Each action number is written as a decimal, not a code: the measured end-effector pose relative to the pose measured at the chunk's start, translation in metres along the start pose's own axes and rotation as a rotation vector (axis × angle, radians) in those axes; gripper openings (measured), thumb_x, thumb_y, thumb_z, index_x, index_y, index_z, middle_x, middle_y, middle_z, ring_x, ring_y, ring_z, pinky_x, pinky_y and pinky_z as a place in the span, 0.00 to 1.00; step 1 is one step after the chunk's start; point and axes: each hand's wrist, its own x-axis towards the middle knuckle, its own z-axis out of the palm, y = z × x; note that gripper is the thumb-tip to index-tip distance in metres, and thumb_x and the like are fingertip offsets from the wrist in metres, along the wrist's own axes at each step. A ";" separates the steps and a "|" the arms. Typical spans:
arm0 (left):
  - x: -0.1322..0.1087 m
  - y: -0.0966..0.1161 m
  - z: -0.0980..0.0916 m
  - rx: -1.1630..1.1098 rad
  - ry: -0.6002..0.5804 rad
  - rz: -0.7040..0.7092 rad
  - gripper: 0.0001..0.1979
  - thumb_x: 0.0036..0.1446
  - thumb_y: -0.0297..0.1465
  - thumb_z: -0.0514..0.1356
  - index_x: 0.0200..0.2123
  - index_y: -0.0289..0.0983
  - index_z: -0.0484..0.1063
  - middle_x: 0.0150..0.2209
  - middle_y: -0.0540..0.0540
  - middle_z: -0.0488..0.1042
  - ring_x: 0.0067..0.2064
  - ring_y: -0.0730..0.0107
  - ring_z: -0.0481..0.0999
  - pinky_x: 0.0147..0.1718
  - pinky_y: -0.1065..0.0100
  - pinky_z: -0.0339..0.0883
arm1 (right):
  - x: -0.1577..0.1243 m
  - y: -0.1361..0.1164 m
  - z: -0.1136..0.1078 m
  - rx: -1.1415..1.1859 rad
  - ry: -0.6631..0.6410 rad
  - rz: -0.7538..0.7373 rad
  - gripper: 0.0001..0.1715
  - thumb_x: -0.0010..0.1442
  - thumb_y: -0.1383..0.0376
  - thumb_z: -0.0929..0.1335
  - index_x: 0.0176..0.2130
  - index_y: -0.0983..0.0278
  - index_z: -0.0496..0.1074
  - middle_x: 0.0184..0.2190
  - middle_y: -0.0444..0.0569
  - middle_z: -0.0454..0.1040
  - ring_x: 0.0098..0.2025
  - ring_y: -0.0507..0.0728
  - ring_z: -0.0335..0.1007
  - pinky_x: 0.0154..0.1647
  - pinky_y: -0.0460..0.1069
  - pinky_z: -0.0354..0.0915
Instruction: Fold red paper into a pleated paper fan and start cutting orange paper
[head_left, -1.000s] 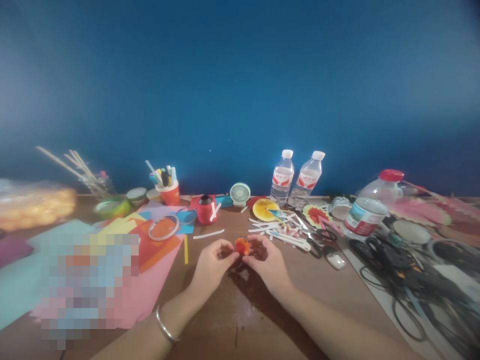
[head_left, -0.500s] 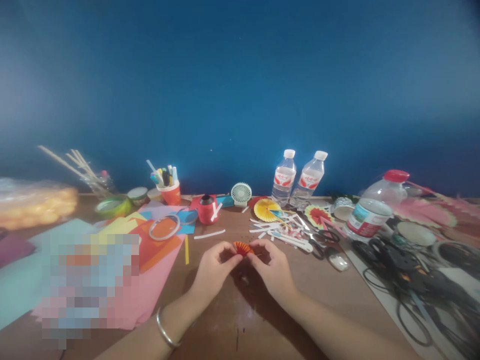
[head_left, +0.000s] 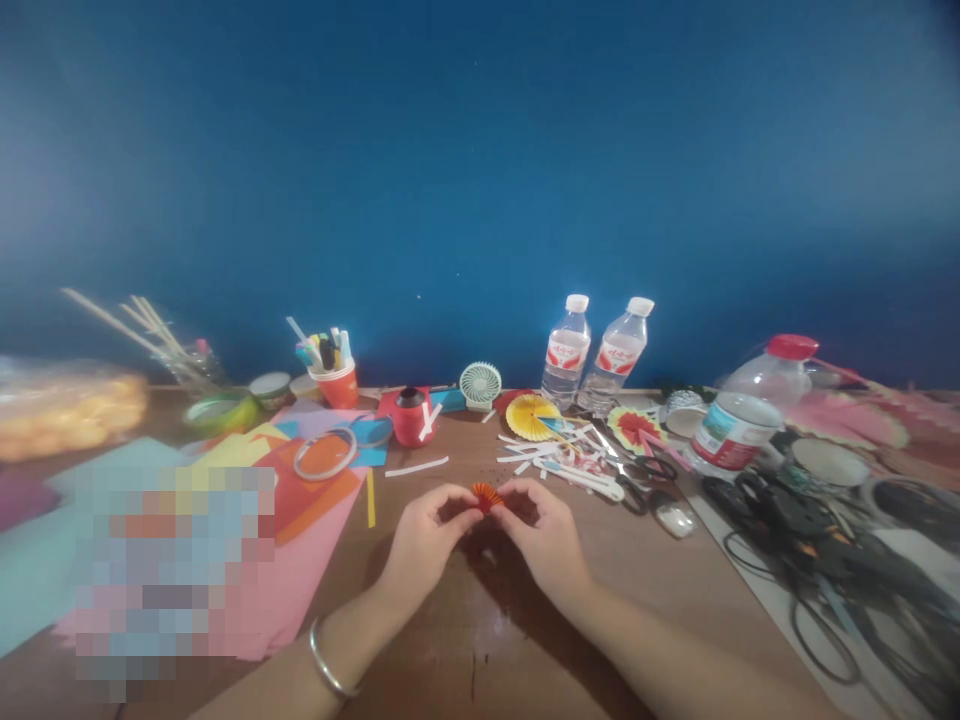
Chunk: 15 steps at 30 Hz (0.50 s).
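Observation:
A small orange pleated paper fan [head_left: 487, 494] is pinched between both my hands above the brown wooden table [head_left: 480, 640]. My left hand [head_left: 424, 535], with a silver bangle on its wrist, grips the fan's left side with closed fingertips. My right hand [head_left: 544, 535] grips the fan's right side the same way. The fan is spread into a half-round shape. Just behind my hands lie white paper strips [head_left: 559, 460] and a yellow strip [head_left: 370, 497].
Coloured paper sheets [head_left: 300, 540] and a tape ring [head_left: 325, 455] lie left. Behind stand a red pen cup [head_left: 335, 380], a red pot [head_left: 410, 415], a small fan [head_left: 480, 384], two water bottles [head_left: 592, 352], finished paper fans [head_left: 531, 417]. Scissors [head_left: 645, 480], a big bottle [head_left: 739, 415] and black cables [head_left: 825, 550] crowd the right.
The orange paper went from a bunched lump to a spread pleated fan between my fingers. Both hands stayed in nearly the same place.

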 end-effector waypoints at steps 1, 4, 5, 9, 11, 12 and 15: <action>-0.001 0.000 0.000 0.026 0.002 0.006 0.05 0.45 0.32 0.61 0.28 0.38 0.72 0.27 0.50 0.74 0.29 0.68 0.71 0.29 0.70 0.64 | 0.000 0.000 0.000 0.007 0.006 0.002 0.09 0.48 0.63 0.69 0.32 0.63 0.69 0.28 0.46 0.74 0.31 0.56 0.70 0.33 0.49 0.66; -0.003 0.002 -0.001 0.112 -0.001 0.054 0.05 0.45 0.32 0.61 0.28 0.39 0.73 0.30 0.49 0.75 0.32 0.66 0.73 0.33 0.69 0.65 | 0.001 -0.001 -0.001 0.014 0.017 -0.001 0.09 0.47 0.63 0.70 0.32 0.63 0.70 0.27 0.46 0.74 0.31 0.56 0.70 0.33 0.49 0.66; -0.004 0.002 -0.001 0.137 -0.001 0.075 0.04 0.46 0.32 0.61 0.29 0.39 0.73 0.31 0.49 0.76 0.33 0.66 0.73 0.34 0.69 0.65 | 0.001 -0.002 -0.001 0.010 0.017 0.001 0.09 0.47 0.63 0.70 0.31 0.63 0.70 0.27 0.46 0.74 0.31 0.56 0.70 0.34 0.49 0.66; -0.005 0.002 -0.001 0.193 -0.008 0.149 0.06 0.50 0.32 0.58 0.33 0.41 0.73 0.35 0.49 0.76 0.37 0.66 0.74 0.38 0.69 0.66 | 0.001 -0.005 -0.001 0.005 -0.036 0.003 0.12 0.44 0.65 0.71 0.33 0.63 0.72 0.31 0.47 0.75 0.34 0.57 0.72 0.38 0.51 0.67; -0.004 0.001 -0.002 0.196 -0.009 0.169 0.07 0.51 0.32 0.57 0.34 0.41 0.73 0.36 0.48 0.76 0.38 0.66 0.74 0.38 0.68 0.66 | 0.000 -0.005 -0.001 0.021 -0.081 -0.023 0.16 0.43 0.66 0.72 0.36 0.63 0.71 0.34 0.48 0.75 0.36 0.57 0.72 0.40 0.51 0.67; -0.004 0.001 -0.002 0.192 -0.007 0.177 0.08 0.51 0.31 0.57 0.35 0.41 0.73 0.36 0.48 0.75 0.38 0.66 0.74 0.39 0.68 0.66 | 0.000 -0.004 -0.001 0.025 -0.093 -0.042 0.17 0.43 0.67 0.72 0.37 0.63 0.71 0.35 0.48 0.75 0.36 0.57 0.72 0.40 0.51 0.67; -0.004 0.002 -0.004 0.189 -0.035 0.211 0.10 0.51 0.29 0.57 0.38 0.41 0.73 0.37 0.48 0.75 0.38 0.66 0.73 0.38 0.68 0.65 | 0.003 -0.002 -0.004 -0.037 -0.095 -0.099 0.12 0.45 0.68 0.71 0.35 0.63 0.71 0.33 0.47 0.74 0.35 0.56 0.72 0.39 0.50 0.68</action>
